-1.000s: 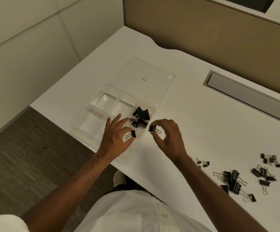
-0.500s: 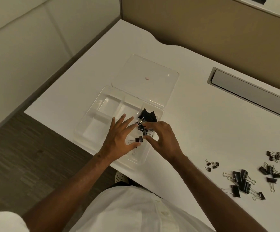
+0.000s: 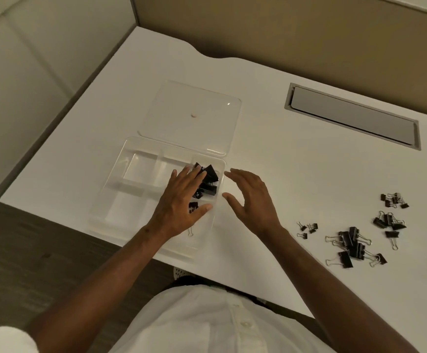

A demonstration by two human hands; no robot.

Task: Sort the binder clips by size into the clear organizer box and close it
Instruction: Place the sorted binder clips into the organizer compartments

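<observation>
My left hand (image 3: 181,200) lies flat over the organizer box (image 3: 130,189), my right hand (image 3: 251,200) loose beside it, both empty. Loose binder clips (image 3: 352,244) right of the box could get mis-sorted.

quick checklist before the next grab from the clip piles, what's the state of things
1. Right hand free to reach: ok, fingers spread, holding nothing.
2. Left hand free: cannot tell, it lies over the box's right compartments and hides what is beneath.
3. Lid open: ok, laid flat behind the box.
4. Big clips in the far right compartment: ok.
5. Loose clips left to sort: not ok, several groups lie on the desk to the right.
6. Left compartments free: ok, nothing visible inside.
</observation>
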